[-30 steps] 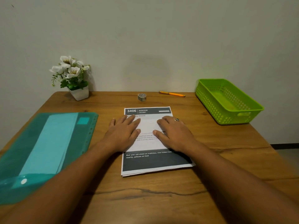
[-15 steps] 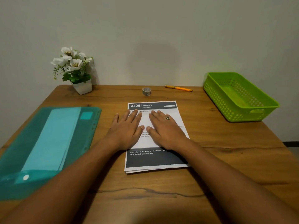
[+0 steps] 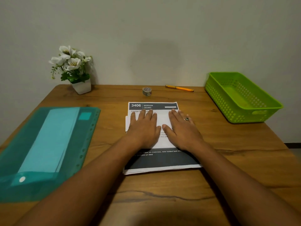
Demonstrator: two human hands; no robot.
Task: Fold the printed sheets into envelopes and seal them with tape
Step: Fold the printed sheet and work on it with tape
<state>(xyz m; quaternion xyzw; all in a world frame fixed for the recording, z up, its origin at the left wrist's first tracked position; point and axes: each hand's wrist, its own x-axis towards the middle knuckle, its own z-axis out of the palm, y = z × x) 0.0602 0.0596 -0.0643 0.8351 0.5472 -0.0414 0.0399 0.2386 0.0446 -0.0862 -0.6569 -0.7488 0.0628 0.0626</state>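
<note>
We see the printed sheets [image 3: 161, 162] lying as a small stack at the middle of the wooden table [image 3: 162, 201], long side running away from us. The top page has a dark header band reading "3406 BEDROOM" at its far end and a dark footer band with white text at its near end. The lower pages peek out along the near edge. Across the stack's upper half lies a plain folded white sheet [image 3: 162, 119]. Its left end juts a little past the stack's left edge.

Both hands rest flat, palms down, on that white sheet and hide much of it and the print below it. The left hand [image 3: 143, 128] has straight fingers, slightly spread. The right hand [image 3: 182, 129] has straight fingers held close, with a ring [image 3: 187, 118] on one. The thumbs point inward and nearly meet. The forearms cover the stack's near corners.

Beyond the stack, near the wall [image 3: 146, 30], stands a small tape roll [image 3: 147, 91], and to its right lies an orange pen [image 3: 179, 88]. At the far right sits a green perforated basket [image 3: 219, 103]. To the left, well apart from the stack, a teal plastic folder [image 3: 91, 128] holds pale sheets [image 3: 48, 141]. In the far left corner a white pot [image 3: 81, 86] holds white flowers [image 3: 70, 61].
</note>
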